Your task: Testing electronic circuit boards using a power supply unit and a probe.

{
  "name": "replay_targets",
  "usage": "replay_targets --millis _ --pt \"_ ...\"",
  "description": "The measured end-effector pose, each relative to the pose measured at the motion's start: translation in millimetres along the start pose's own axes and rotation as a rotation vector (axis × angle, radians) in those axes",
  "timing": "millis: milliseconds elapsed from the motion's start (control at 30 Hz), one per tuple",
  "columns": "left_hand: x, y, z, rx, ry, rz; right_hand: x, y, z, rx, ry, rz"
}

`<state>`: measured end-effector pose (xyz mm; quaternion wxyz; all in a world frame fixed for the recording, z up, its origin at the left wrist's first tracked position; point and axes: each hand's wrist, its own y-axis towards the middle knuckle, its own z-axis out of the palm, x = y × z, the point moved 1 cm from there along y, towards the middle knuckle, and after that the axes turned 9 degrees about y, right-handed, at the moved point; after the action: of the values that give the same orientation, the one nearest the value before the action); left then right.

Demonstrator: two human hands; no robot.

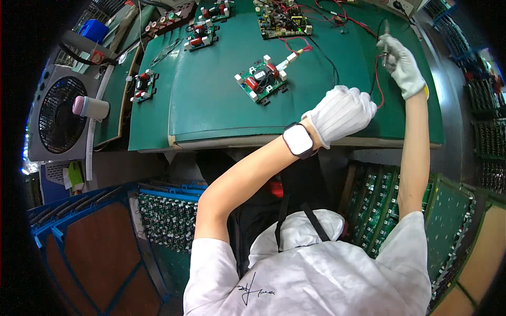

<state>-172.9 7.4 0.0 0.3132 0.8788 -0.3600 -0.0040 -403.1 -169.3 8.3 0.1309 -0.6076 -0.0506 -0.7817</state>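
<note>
My left hand (342, 113), in a white glove and with a watch at the wrist, is closed just above the table's front edge. Its fingers are curled under, so what they hold, if anything, is hidden. A black wire runs down toward it. My right hand (401, 66), also gloved, is raised at the right, closed on slim test leads (386, 27) with metal tips. A red wire (376, 79) hangs from there toward my left hand. Left of my hands lies a green circuit board (261, 79) with red and white parts, a white connector (287, 62) plugged in at its upper right.
The green table mat (211, 105) carries more boards (200, 39) and a small board (143, 87) at the left. A larger board (283, 21) with wires stands at the back. A fan (63, 113), a pink-topped bottle (90, 107) and racks of boards (166, 218) surround me.
</note>
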Motion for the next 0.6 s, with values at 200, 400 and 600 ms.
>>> replay_targets --millis 200,400,600 --pt "3 -37 -17 0.073 -0.159 -0.14 32 -57 31 0.307 0.428 -0.112" --pt "-32 -40 -20 0.098 -0.236 -0.308 65 -88 31 0.175 0.311 -0.367" --pt "-48 -4 -24 -0.102 -0.234 -0.544 119 -135 95 0.187 0.171 -0.647"
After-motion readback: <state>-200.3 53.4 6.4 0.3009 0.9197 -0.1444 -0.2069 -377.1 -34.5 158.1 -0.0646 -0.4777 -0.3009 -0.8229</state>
